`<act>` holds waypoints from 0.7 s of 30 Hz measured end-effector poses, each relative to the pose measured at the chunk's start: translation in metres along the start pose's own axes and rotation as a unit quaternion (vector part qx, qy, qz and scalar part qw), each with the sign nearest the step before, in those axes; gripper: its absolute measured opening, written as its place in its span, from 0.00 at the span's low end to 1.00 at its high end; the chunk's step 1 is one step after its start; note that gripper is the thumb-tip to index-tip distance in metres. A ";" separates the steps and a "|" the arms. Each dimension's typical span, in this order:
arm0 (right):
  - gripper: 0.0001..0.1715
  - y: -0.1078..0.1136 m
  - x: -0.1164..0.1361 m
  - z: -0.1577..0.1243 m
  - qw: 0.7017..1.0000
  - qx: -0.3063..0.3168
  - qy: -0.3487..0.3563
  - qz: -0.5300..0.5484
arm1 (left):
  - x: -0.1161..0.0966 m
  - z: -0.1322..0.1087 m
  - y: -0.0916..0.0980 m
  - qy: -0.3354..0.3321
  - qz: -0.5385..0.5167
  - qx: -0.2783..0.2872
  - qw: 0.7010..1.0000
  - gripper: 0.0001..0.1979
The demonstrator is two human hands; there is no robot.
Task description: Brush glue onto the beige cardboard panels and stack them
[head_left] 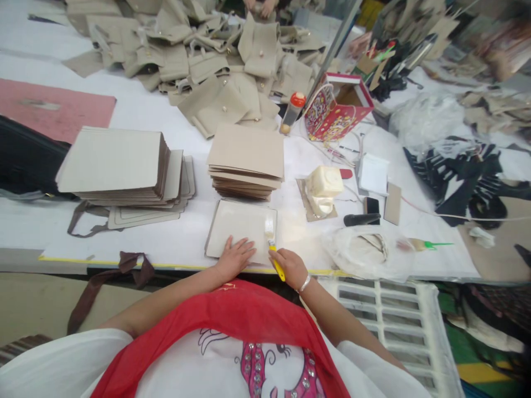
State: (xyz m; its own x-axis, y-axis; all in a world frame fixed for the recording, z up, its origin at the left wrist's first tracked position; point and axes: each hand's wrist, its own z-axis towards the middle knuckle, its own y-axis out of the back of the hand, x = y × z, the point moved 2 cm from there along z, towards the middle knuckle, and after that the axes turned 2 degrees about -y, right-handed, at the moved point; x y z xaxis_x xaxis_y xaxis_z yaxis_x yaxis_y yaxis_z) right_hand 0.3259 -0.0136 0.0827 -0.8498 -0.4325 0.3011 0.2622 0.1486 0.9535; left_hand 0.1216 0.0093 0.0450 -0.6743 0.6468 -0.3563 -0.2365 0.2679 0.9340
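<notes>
Resting the left hand (236, 258) open and palm down, fingers spread, on the near edge of a pale board (238, 221) just below the middle of the frame. Gripping a yellow-handled brush (271, 244) in the closed right hand (290, 269), with bristles pointing up the frame over the board's right part; too unclear to tell whether touching it. Wearing a bracelet (305, 283) on the right wrist. Lying on a white table (305, 246), just below a stack of brown boards (246, 152) and near a bigger stack of grey boards (116, 163) at centre left. To the right of the brush, near the board, a cream tub (326, 185) on a scrap of card (305, 204); lower, a clear plastic bag (357, 254). At upper right of centre, a red-capped jar (292, 112) beside a red paper bag (342, 113). Across the top, a heap of beige pouches (259, 50), with another person's hands (267, 6) at the frame's edge.
</notes>
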 end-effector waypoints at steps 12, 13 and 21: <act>0.13 0.137 -0.006 0.027 0.819 -0.227 -0.226 0.476 | 0.004 0.022 0.068 -0.055 0.021 -0.117 0.991 0.32; 0.12 0.154 -0.008 0.045 0.805 -0.254 -0.195 0.499 | 0.008 0.032 0.086 -0.075 0.040 -0.155 0.984 0.29; 0.16 0.193 0.010 0.245 0.816 -0.153 -0.080 0.551 | 0.061 0.134 0.177 0.029 0.114 -0.188 0.975 0.34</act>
State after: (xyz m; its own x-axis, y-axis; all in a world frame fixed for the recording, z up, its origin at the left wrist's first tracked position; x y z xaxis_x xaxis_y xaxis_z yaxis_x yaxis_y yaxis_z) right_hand 0.2559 0.2289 0.2666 -0.0627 -0.0610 0.9962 0.9891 0.1296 0.0702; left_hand 0.1327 0.1918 0.1853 -0.7754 0.6143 -0.1463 -0.3083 -0.1662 0.9367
